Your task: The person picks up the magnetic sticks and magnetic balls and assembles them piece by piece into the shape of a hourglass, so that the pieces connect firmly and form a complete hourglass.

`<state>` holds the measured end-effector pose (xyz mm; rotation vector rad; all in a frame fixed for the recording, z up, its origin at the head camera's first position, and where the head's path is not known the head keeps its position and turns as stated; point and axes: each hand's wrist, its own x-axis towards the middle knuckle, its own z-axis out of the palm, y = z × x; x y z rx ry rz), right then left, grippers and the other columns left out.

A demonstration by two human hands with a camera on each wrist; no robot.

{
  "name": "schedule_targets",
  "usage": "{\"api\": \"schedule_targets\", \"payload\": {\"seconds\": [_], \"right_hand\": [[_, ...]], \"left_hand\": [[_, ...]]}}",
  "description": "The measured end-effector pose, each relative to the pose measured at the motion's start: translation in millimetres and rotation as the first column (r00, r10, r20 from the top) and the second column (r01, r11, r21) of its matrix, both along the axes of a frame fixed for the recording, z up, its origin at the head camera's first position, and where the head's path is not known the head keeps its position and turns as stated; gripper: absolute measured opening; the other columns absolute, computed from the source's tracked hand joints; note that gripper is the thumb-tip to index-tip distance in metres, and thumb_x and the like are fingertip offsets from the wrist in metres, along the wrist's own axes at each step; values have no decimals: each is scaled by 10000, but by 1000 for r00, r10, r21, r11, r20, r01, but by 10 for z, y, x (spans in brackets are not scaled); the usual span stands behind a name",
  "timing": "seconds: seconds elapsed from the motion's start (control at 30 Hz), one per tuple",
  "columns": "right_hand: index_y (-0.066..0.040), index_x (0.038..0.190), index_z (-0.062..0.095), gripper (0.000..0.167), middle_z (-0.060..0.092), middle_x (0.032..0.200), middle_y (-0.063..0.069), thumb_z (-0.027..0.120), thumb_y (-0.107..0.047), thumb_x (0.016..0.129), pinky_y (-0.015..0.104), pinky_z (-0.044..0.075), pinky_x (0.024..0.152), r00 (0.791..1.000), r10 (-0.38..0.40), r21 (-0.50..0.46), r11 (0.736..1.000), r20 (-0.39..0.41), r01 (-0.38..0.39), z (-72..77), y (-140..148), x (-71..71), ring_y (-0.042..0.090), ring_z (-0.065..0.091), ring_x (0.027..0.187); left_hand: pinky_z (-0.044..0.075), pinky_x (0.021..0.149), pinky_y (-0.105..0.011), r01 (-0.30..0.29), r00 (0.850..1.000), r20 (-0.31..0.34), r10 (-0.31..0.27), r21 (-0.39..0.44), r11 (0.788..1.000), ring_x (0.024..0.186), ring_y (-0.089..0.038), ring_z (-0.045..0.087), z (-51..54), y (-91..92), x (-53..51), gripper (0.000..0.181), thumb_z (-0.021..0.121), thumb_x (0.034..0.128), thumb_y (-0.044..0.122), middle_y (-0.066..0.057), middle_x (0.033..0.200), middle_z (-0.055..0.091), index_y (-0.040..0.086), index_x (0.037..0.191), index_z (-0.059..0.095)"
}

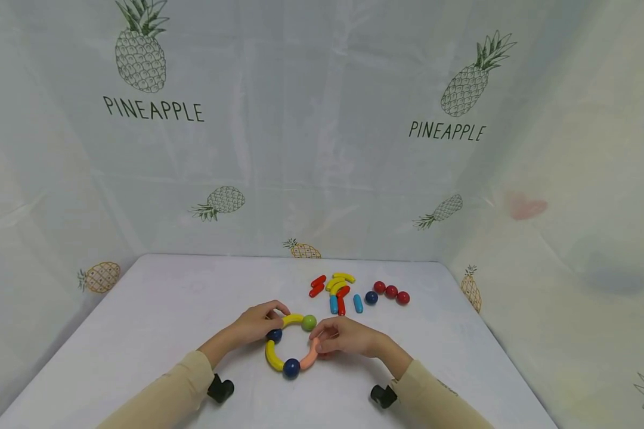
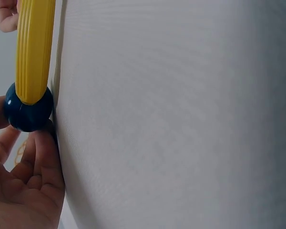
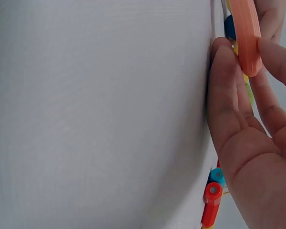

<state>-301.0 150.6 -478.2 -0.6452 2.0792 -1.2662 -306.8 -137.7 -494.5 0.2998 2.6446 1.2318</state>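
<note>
A near-complete ring of toy magnetic rods and balls lies on the white table. My left hand (image 1: 252,323) holds its dark blue ball (image 2: 29,113) between thumb and fingers. From that ball a curved yellow rod (image 1: 272,356) runs down to another dark blue ball (image 1: 291,368). A second curved yellow rod (image 1: 294,319) reaches a green ball (image 1: 308,323) at the top. On the right side, my right hand (image 1: 349,336) pinches the free end of a curved salmon-pink rod (image 3: 248,43), whose other end touches the lower blue ball. A gap separates this rod from the green ball.
Behind the ring lie several loose pieces: short red rods (image 1: 316,290), curved yellow rods (image 1: 344,277), light blue rods (image 1: 358,303), three red balls (image 1: 391,292) and a dark blue ball (image 1: 371,297). A pineapple-print curtain (image 1: 300,149) hangs behind the table (image 1: 193,286).
</note>
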Motion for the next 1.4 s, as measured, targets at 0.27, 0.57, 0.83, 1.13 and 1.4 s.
{"api": "schedule_targets", "payload": {"seconds": [0.27,0.57,0.83,1.13,1.4], "right_hand": [[-51,1306,681,290,745,1054,77,712,-119,1026,337,624,908,996,-51,-44,998,69,55,18,-9,16,223,756,931],[-41,1406,540,420,742,1060,98,704,-131,1030,355,613,945,987,-113,-54,991,110,120,0,-5,1,260,770,936],[-90,1507,462,540,748,1064,94,706,-126,1026,362,616,939,981,-162,-63,984,107,169,-15,-7,-19,265,766,930],[-90,1520,487,546,751,1089,101,708,-118,1022,364,630,897,978,-174,-71,981,116,183,2,-20,-21,263,769,937],[-78,1491,520,517,757,1074,95,716,-131,1015,356,633,879,978,-171,-43,983,117,177,12,-21,-30,263,774,923]], "left_hand": [[536,775,-345,3,1000,-10,-3,-1,1000,857,-186,588,34,3,27,211,689,1002,214,-9,995,659,238,1212,700],[543,783,-347,2,1000,-10,-2,-2,1000,859,-187,587,31,-2,32,207,685,1004,205,-13,989,653,232,1209,700],[531,776,-330,21,1000,-5,-21,11,1000,863,-189,590,21,-19,3,214,679,1007,212,-12,993,649,224,1220,700],[526,778,-324,23,1000,2,-23,5,1000,851,-193,588,10,-10,-5,195,684,1002,206,-10,956,637,236,1193,709],[530,775,-331,21,1000,0,-21,-9,1000,840,-188,583,36,0,25,189,692,999,199,-15,938,630,233,1183,715]]}}
